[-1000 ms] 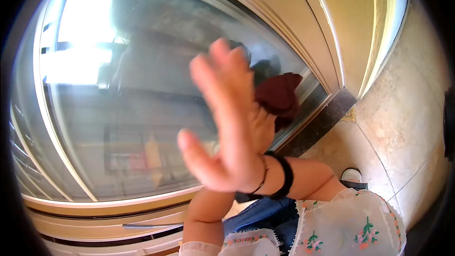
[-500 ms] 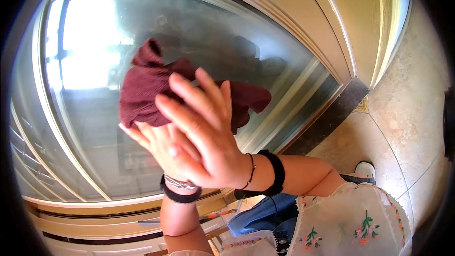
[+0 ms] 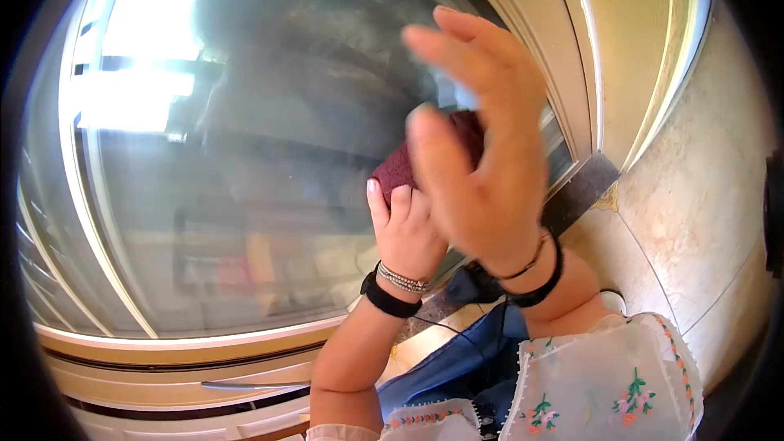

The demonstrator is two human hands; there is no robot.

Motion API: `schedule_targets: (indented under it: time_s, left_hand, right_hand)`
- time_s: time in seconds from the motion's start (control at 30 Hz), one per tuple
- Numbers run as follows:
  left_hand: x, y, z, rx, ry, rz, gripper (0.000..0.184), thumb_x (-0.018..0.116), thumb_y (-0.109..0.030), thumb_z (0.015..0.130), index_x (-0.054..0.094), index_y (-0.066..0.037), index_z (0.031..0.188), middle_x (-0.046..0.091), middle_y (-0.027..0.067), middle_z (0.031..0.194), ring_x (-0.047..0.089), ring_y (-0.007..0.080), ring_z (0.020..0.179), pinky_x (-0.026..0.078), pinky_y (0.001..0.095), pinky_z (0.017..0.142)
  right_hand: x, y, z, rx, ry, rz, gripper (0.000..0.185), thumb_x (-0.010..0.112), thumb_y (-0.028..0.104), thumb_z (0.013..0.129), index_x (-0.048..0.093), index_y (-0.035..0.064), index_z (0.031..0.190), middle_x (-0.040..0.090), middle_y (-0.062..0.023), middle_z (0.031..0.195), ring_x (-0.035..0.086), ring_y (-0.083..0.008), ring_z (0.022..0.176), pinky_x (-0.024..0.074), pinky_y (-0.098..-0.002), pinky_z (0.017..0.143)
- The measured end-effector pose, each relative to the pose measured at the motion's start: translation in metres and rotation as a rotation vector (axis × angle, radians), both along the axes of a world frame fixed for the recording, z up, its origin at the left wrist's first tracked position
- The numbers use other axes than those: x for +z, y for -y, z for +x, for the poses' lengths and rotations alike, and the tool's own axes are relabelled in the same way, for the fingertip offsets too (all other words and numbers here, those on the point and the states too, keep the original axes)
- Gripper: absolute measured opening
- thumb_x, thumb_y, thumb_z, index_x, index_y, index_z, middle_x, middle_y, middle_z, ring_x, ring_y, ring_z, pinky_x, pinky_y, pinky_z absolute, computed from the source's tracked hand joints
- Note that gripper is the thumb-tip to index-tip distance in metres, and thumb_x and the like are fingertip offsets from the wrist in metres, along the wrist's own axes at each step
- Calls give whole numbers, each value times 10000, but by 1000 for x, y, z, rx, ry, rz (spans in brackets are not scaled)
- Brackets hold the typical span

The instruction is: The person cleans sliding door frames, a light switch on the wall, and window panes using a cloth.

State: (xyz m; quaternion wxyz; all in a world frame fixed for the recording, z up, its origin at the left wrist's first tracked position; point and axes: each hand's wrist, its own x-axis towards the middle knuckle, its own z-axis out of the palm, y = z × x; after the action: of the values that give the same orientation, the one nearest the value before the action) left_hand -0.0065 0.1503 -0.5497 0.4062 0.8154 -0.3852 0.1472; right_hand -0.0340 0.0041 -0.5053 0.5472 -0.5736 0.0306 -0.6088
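Holding the right hand (image 3: pixel 506 159) raised nearest the view, fingers parted and released, with a black band (image 3: pixel 550 273) circling that wrist and the palm partly hiding the cloth. Just beyond, grasping a bunched burgundy cloth (image 3: pixel 394 173) in the fingers of the left hand (image 3: pixel 412 233), below a silver bracelet (image 3: pixel 404 280), and keeping that cloth at the right part of a large glass pane (image 3: pixel 269 155). Farther off, showing bright window-like glare (image 3: pixel 151 12) at the pane's upper left and marble-look floor tiles (image 3: pixel 694 188) at right.
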Motion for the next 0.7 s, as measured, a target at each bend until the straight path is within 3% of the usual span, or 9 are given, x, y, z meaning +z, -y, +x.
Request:
schedule_targets:
  time_s: [0.07,0.1,0.17,0.23,0.27,0.33,0.47,0.6,0.7]
  left_hand:
    - [2,-22,-1,206,880,841,215,564,-186,695,642,-135,888,536,32,879,464,246,903,214,596,1009]
    - [-1,-32,-3,213,877,828,215,564,-186,695,642,-135,888,536,32,879,464,246,903,214,596,1009]
    - [-7,-52,-8,239,770,789,433,602,-128,695,565,-124,1127,503,160,1186,400,411,1139,198,633,971]
    - [-3,-61,-16,302,732,734,446,590,-114,698,559,-115,1143,488,176,1214,389,420,1155,195,622,972]
    - [-1,-66,-19,359,693,695,460,579,-100,701,552,-105,1160,473,191,1241,377,430,1172,192,612,973]
    - [1,-75,-21,406,616,674,451,558,-93,715,541,-52,1163,447,227,1261,356,458,1176,173,606,976]
    - [15,-77,-21,552,686,526,341,579,-96,718,577,32,1034,488,242,1190,417,459,1114,204,631,939]
    - [18,-73,-24,540,704,475,315,560,-87,748,568,50,1031,503,267,1142,441,461,1072,225,601,940]
    - [18,-71,-33,574,608,420,400,531,-94,765,520,59,1134,477,296,1165,411,481,1109,232,528,986]
  right_hand:
    - [-7,16,1,-26,60,-72,268,567,78,781,615,28,1040,564,-120,1121,506,-199,861,368,-314,895]
    - [-6,25,-4,60,-43,-26,226,583,94,792,623,28,1004,594,-91,1047,520,-176,818,401,-285,812]
    - [-11,38,-8,143,-147,7,187,600,110,803,631,28,969,623,-62,973,534,-152,775,434,-257,730]
    - [-19,50,-9,340,-449,-174,181,651,227,763,627,64,838,623,-75,737,570,-212,620,435,-292,556]
    - [-22,53,-11,339,-450,-185,181,651,227,763,627,64,838,623,-75,737,570,-212,620,435,-292,556]
    - [-28,53,-14,665,-694,-544,189,660,210,784,635,40,864,641,-76,796,608,-174,693,453,-274,585]
    - [-42,25,-19,929,-862,-806,368,699,368,727,622,82,946,650,-56,745,628,-209,637,477,-311,574]
    - [-86,-10,-18,797,-702,-850,408,676,424,729,604,107,976,653,-42,732,626,-243,638,483,-332,579]
    - [-88,-18,-13,854,-672,-806,305,638,368,769,614,90,892,639,-61,710,602,-260,605,461,-345,551]
